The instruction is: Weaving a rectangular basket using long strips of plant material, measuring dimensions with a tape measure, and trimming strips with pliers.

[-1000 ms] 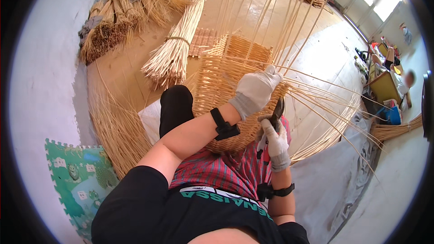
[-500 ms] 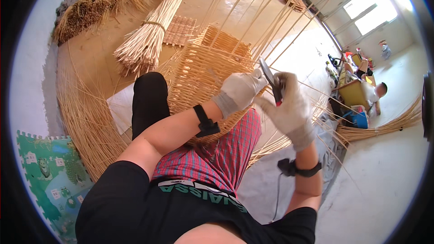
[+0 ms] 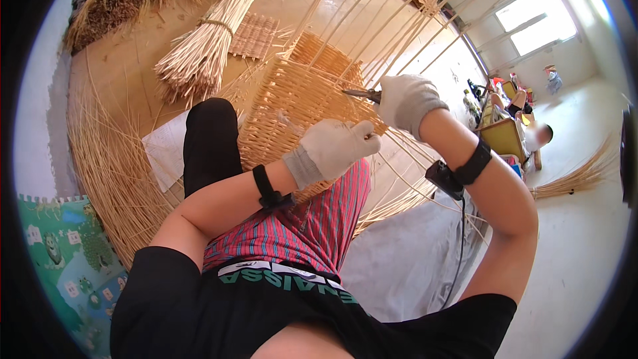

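A woven wicker basket (image 3: 292,96) leans across my lap, with long unwoven stakes (image 3: 399,23) rising from its far side. My left hand (image 3: 335,149), in a pale work glove, is closed in front of the basket's near right corner. What its fingers grip, if anything, I cannot make out. Above and to the right, my gloved right hand (image 3: 409,100) is closed around dark pruning shears (image 3: 362,94). Their pointed tip faces left over the basket wall; the handle is mostly hidden in my palm.
A tied bundle of pale canes (image 3: 199,60) lies beyond my knee, next to a flat woven piece (image 3: 254,35). Loose canes (image 3: 113,166) spread on the left near a green patterned foam mat (image 3: 66,246). Far right, a person (image 3: 537,138) is near a yellow-green box (image 3: 500,138).
My right hand has moved up and turned over, swinging the shears' tip leftward to the basket. My left hand has shifted down and slightly left. The whole view has shifted a little.
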Available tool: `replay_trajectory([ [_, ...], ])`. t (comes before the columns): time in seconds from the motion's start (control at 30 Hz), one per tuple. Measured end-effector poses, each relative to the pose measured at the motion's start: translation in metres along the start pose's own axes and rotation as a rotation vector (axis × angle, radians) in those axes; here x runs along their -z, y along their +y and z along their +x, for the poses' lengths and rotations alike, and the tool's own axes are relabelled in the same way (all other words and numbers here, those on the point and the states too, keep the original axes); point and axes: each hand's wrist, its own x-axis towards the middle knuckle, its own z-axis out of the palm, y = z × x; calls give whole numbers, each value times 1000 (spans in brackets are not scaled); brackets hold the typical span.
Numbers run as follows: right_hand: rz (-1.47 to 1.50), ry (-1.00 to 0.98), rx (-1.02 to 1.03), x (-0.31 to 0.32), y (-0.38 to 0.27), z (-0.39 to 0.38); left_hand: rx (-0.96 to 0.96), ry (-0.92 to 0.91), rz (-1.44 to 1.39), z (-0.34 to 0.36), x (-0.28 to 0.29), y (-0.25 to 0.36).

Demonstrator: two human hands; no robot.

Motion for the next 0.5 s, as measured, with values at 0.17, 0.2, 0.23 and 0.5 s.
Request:
replay_trajectory([
  [0.17, -41, -87, 69, 14, -5, 10, 5, -35, -22, 6, -8, 0],
  [0.2, -55, -103, 77, 17, -6, 12, 1, -44, -38, 9, -10, 0],
  [0.23, -60, -106, 75, 20, -7, 14, -8, -3, -14, 11, -11, 0],
  [0.5, -150, 2, 105, 28, -17, 3, -19, 48, 148, 24, -10, 6],
])
